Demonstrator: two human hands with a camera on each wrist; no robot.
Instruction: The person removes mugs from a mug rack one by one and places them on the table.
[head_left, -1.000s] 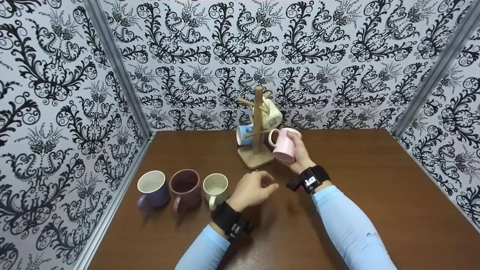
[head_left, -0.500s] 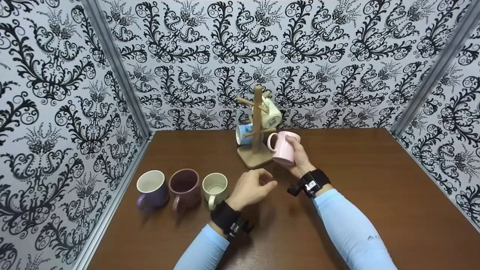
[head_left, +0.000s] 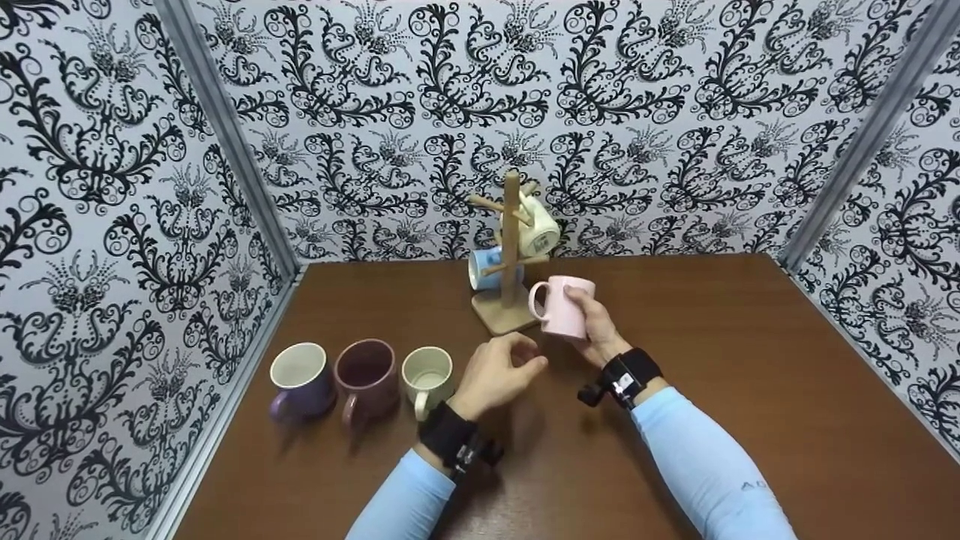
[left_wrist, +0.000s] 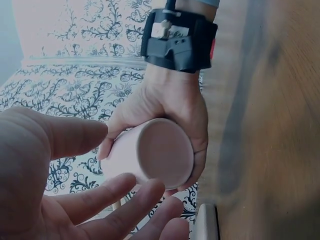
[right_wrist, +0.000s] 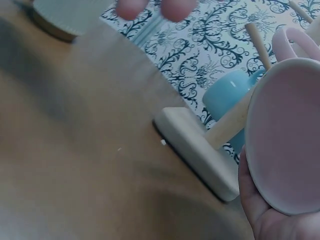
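Observation:
My right hand (head_left: 598,328) grips a pink mug (head_left: 562,309) round its body, clear of the table, with its handle pointing left toward the wooden mug tree (head_left: 511,240). In the left wrist view, fingers and thumb wrap the pink mug (left_wrist: 165,152) from behind. My left hand (head_left: 496,373) hovers in front of the mug tree's base, fingers loosely bent, holding nothing. A cream mug (head_left: 538,229) hangs on the tree's upper right, and a light blue mug (head_left: 484,268) hangs lower left.
On the table (head_left: 720,337) at left stand a purple mug (head_left: 306,390), a maroon mug (head_left: 369,386) and a pale green mug (head_left: 427,375), handles toward the front. The pale green one is beside my left wrist. Patterned walls (head_left: 360,150) enclose the back and sides.
My right hand has lowered the pink mug a little, down and toward the front, and turned it more upright. The left hand stays nearly in place.

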